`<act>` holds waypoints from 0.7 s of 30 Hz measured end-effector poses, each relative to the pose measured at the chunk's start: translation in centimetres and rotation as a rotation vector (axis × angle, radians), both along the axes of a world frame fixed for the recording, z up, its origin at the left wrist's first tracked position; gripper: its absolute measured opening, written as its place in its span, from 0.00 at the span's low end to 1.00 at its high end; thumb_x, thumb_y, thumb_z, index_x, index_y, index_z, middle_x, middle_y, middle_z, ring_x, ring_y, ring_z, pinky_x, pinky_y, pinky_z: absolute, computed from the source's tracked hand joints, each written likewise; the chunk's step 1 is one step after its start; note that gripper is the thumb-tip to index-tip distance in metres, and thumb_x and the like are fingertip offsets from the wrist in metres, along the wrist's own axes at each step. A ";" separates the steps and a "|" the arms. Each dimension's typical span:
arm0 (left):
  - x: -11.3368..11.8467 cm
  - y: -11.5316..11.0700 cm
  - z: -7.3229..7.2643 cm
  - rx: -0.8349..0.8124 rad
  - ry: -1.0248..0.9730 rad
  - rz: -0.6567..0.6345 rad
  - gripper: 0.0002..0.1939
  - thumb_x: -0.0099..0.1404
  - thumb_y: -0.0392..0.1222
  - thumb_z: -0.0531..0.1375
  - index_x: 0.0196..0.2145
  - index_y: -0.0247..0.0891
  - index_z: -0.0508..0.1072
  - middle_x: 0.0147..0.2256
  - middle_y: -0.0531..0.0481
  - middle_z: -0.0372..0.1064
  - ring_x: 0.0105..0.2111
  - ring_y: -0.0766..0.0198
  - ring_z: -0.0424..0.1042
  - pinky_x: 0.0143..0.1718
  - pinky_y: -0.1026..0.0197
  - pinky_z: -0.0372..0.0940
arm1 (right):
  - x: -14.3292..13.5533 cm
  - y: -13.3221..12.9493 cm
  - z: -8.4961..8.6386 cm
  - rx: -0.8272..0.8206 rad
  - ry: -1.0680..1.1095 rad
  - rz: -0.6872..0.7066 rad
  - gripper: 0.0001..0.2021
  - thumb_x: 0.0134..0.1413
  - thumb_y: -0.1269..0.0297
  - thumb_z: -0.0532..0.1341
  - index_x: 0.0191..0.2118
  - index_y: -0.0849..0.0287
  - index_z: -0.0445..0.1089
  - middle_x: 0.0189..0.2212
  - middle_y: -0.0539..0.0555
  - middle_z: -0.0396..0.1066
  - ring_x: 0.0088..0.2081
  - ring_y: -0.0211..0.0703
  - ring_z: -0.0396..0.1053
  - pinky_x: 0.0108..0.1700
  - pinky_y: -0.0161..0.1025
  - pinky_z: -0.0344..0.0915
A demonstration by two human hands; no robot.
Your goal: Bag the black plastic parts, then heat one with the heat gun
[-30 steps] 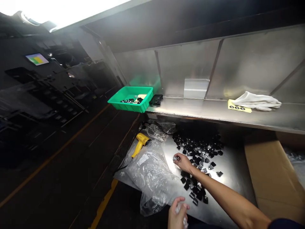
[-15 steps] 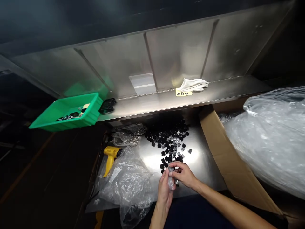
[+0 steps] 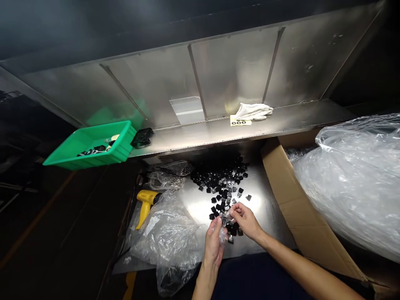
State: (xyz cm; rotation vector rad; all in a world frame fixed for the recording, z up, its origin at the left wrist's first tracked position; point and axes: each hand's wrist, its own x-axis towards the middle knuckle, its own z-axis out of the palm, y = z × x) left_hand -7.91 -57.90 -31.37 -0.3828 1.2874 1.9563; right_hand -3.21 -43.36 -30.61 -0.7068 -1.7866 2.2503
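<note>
I log: left hand point(image 3: 214, 241) and right hand point(image 3: 246, 218) together, pinching what looks like a small clear bag point(image 3: 223, 228), near black parts point(image 3: 223, 183).

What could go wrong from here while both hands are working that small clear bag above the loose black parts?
1. The left hand and right hand pinch a small clear bag between them; a piece could slip out, and it might vanish among the black parts.
2. Parts near the steel table's front edge could be knocked off.
3. The big plastic sheet overhangs that edge and might drag parts down.
</note>
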 end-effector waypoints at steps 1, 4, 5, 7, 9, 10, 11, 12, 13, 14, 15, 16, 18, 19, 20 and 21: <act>0.0 0.0 0.0 0.000 -0.004 -0.015 0.25 0.59 0.49 0.68 0.49 0.34 0.69 0.28 0.52 0.66 0.23 0.73 0.64 0.21 0.70 0.61 | -0.3 0.1 -0.1 -0.028 -0.014 -0.020 0.14 0.55 0.52 0.63 0.35 0.58 0.67 0.28 0.50 0.69 0.31 0.41 0.68 0.32 0.36 0.65; 0.0 -0.1 0.1 -0.013 -0.054 -0.017 0.23 0.57 0.49 0.69 0.45 0.33 0.70 0.29 0.51 0.66 0.26 0.70 0.67 0.22 0.68 0.64 | -1.0 0.4 -0.5 -0.087 -0.077 -0.089 0.15 0.51 0.51 0.66 0.35 0.58 0.68 0.26 0.50 0.68 0.29 0.40 0.66 0.29 0.35 0.64; 0.0 0.0 0.1 -0.014 -0.076 -0.012 0.22 0.57 0.48 0.70 0.43 0.34 0.70 0.30 0.50 0.67 0.27 0.69 0.69 0.24 0.68 0.66 | -1.2 0.4 -0.7 -0.109 -0.103 -0.126 0.15 0.49 0.52 0.66 0.35 0.59 0.68 0.26 0.50 0.68 0.29 0.39 0.66 0.29 0.34 0.64; 0.0 0.0 0.1 -0.012 -0.115 0.001 0.21 0.56 0.47 0.70 0.43 0.34 0.71 0.32 0.48 0.69 0.30 0.67 0.71 0.28 0.66 0.70 | -1.4 0.6 -1.0 -0.164 -0.152 -0.235 0.15 0.48 0.53 0.67 0.35 0.59 0.70 0.29 0.51 0.68 0.30 0.39 0.65 0.28 0.34 0.64; 0.0 0.1 0.1 -0.031 -0.136 0.030 0.21 0.56 0.46 0.70 0.42 0.33 0.71 0.33 0.46 0.70 0.32 0.65 0.73 0.31 0.64 0.72 | -1.2 0.8 -1.6 -0.220 -0.181 -0.319 0.16 0.47 0.52 0.67 0.37 0.58 0.71 0.33 0.52 0.69 0.32 0.39 0.66 0.28 0.33 0.65; 0.0 0.0 0.0 -0.054 -0.139 0.045 0.21 0.56 0.47 0.70 0.42 0.33 0.71 0.33 0.46 0.70 0.32 0.65 0.73 0.32 0.64 0.72 | -1.0 0.9 -1.8 -0.243 -0.193 -0.319 0.17 0.47 0.52 0.67 0.38 0.58 0.71 0.35 0.52 0.70 0.33 0.39 0.67 0.29 0.33 0.66; 0.0 0.0 -0.1 -0.082 -0.136 0.054 0.22 0.56 0.48 0.70 0.42 0.33 0.71 0.33 0.45 0.71 0.32 0.65 0.73 0.32 0.64 0.72 | -0.7 1.0 -2.1 -0.263 -0.209 -0.289 0.18 0.47 0.51 0.67 0.40 0.57 0.72 0.36 0.53 0.70 0.34 0.40 0.67 0.30 0.34 0.67; 0.0 0.0 -0.3 -0.116 -0.127 0.057 0.22 0.55 0.49 0.70 0.42 0.32 0.71 0.33 0.45 0.71 0.32 0.64 0.73 0.33 0.63 0.72 | -0.4 1.0 -2.4 -0.282 -0.229 -0.243 0.19 0.46 0.51 0.68 0.41 0.57 0.72 0.37 0.53 0.71 0.36 0.41 0.68 0.30 0.34 0.67; 0.0 0.0 -0.4 -0.154 -0.109 0.054 0.23 0.55 0.50 0.70 0.42 0.32 0.71 0.32 0.45 0.71 0.32 0.64 0.73 0.33 0.63 0.72 | -0.2 0.9 -2.7 -0.301 -0.253 -0.199 0.20 0.47 0.51 0.68 0.43 0.57 0.72 0.39 0.53 0.72 0.37 0.42 0.69 0.31 0.34 0.68; 0.0 -0.1 -0.6 -0.193 -0.081 0.046 0.24 0.55 0.52 0.70 0.42 0.32 0.71 0.32 0.45 0.71 0.32 0.63 0.73 0.33 0.62 0.72 | 0.1 0.9 -2.9 -0.318 -0.277 -0.169 0.20 0.47 0.51 0.67 0.43 0.57 0.72 0.40 0.54 0.72 0.38 0.42 0.69 0.32 0.34 0.68; 0.0 -0.1 -0.9 -0.238 -0.042 0.038 0.25 0.55 0.54 0.69 0.42 0.32 0.71 0.31 0.45 0.72 0.31 0.63 0.73 0.33 0.61 0.72 | 0.3 0.9 -3.2 -0.333 -0.302 -0.160 0.20 0.47 0.51 0.67 0.44 0.57 0.72 0.41 0.54 0.72 0.38 0.42 0.69 0.32 0.34 0.68; -0.1 -0.1 -1.1 -0.283 0.009 0.024 0.25 0.56 0.56 0.68 0.41 0.33 0.71 0.30 0.46 0.71 0.30 0.62 0.73 0.33 0.60 0.72 | 0.4 0.9 -3.4 -0.341 -0.325 -0.165 0.19 0.48 0.52 0.67 0.44 0.57 0.72 0.41 0.55 0.72 0.38 0.41 0.69 0.31 0.34 0.68; -0.6 0.1 -1.5 -0.366 0.138 -0.048 0.26 0.56 0.60 0.65 0.39 0.34 0.71 0.27 0.49 0.70 0.26 0.64 0.71 0.28 0.61 0.70 | 0.6 1.1 -3.7 -0.335 -0.358 -0.186 0.18 0.49 0.54 0.66 0.43 0.58 0.72 0.41 0.55 0.72 0.36 0.40 0.69 0.31 0.33 0.68; -1.0 0.3 -1.6 -0.404 0.209 -0.103 0.25 0.56 0.61 0.65 0.38 0.35 0.71 0.25 0.51 0.69 0.24 0.65 0.69 0.26 0.62 0.68 | 0.6 1.3 -3.8 -0.329 -0.369 -0.190 0.17 0.49 0.55 0.66 0.43 0.59 0.71 0.40 0.54 0.72 0.36 0.39 0.69 0.31 0.33 0.67; -1.4 0.6 -1.7 -0.447 0.280 -0.158 0.25 0.55 0.62 0.64 0.37 0.35 0.72 0.23 0.53 0.68 0.22 0.66 0.67 0.24 0.63 0.65 | 0.6 1.6 -3.9 -0.323 -0.373 -0.190 0.17 0.49 0.56 0.65 0.43 0.59 0.71 0.40 0.54 0.72 0.35 0.39 0.69 0.30 0.32 0.67; -1.8 0.9 -1.8 -0.489 0.345 -0.203 0.25 0.54 0.62 0.64 0.35 0.35 0.73 0.22 0.54 0.66 0.21 0.66 0.66 0.23 0.64 0.64 | 0.6 1.9 -4.0 -0.319 -0.372 -0.189 0.16 0.49 0.57 0.65 0.43 0.59 0.71 0.40 0.54 0.72 0.35 0.38 0.69 0.30 0.32 0.67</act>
